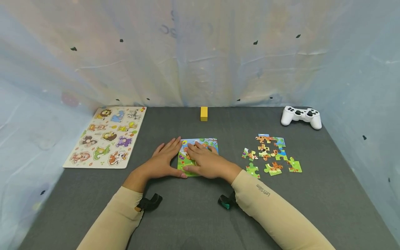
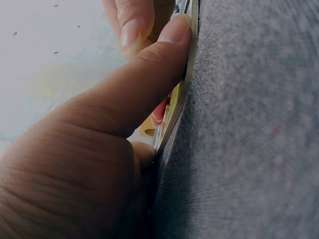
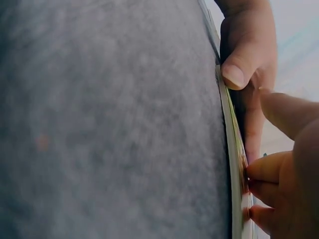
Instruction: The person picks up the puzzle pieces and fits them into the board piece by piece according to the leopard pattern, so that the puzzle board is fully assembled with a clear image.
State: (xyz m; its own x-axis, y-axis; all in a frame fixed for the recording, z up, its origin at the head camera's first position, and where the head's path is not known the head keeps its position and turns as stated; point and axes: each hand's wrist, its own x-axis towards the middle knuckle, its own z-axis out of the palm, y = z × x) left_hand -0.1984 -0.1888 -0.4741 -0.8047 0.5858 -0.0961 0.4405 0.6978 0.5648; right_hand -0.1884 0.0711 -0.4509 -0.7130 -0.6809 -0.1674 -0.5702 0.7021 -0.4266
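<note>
A small, colourful jigsaw board lies flat on the dark cloth in front of me, printed with green ground and blue sky. Along its left side rests my left hand, fingers extended and thumb touching the lower left corner. My right hand lies over the board and hides much of its middle. In the right wrist view, right-hand fingertips touch the board's face. The left thumb sits against the board's edge in the left wrist view. Several loose jigsaw pieces lie to the right.
At the back left is a white board with animal pictures. A yellow block stands at the back centre, and a white game controller at the back right. Pale sheeting walls in the table's back and sides.
</note>
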